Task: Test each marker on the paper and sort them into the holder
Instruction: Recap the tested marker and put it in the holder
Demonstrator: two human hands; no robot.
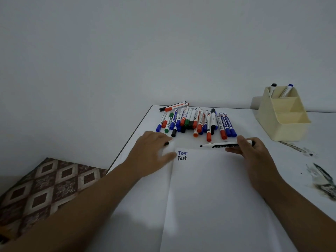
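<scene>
Right hand (254, 151) gripping uncapped black marker (220, 145) above paper (218, 197); left hand (154, 150) on paper edge, seemingly pinching black cap (166, 143).

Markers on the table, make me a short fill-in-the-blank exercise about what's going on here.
1. The right hand holds an uncapped ___ marker.
2. The word written twice on the paper is ___.
3. The holder already contains ___ markers.
4. The left hand grips a black ___.

Missing words: black; Test; two; cap
</scene>
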